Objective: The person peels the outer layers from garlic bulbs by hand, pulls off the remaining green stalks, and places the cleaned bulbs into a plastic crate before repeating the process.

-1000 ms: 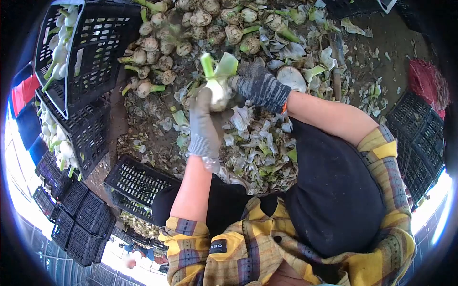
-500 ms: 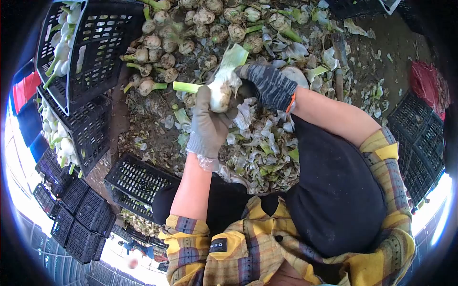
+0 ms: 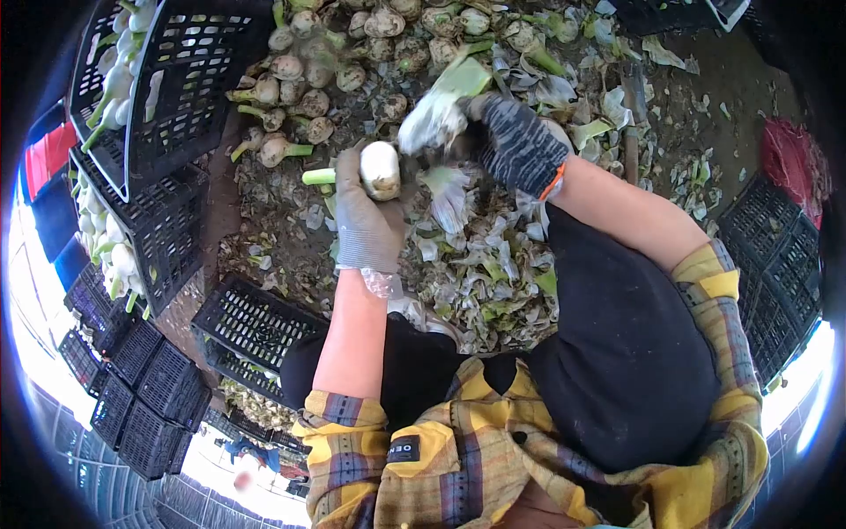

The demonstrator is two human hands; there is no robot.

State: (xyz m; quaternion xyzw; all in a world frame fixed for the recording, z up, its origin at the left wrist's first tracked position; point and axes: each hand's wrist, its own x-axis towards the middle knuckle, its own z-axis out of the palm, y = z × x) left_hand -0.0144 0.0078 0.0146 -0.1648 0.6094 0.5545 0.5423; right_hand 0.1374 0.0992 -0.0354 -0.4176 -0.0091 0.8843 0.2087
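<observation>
My left hand [image 3: 370, 216], in a grey glove, is closed around a garlic bulb [image 3: 381, 170]. The bulb is white and bare, and its cut green stem [image 3: 319, 176] sticks out to the left past my fingers. My right hand [image 3: 507, 141], in a dark striped glove, grips a torn garlic husk [image 3: 436, 115] with a broad green leaf end. That husk is apart from the bulb. Below it, a loose purplish-white skin [image 3: 448, 196] shows between my hands, over the heap of peelings [image 3: 493, 282]. The fingertips of my right hand are partly hidden.
Unpeeled, soil-covered garlic bulbs [image 3: 379, 48] lie piled on the ground ahead. Black crates holding white bulbs [image 3: 115, 97] stand stacked at left, and a low black crate [image 3: 256, 326] sits near my left knee. More crates [image 3: 771, 256] and a red sack [image 3: 793, 159] are at right.
The husk has come off the bulb and moved up and right with my right hand. My left hand, with the bulb, has shifted slightly left. The bulb now shows smooth and white.
</observation>
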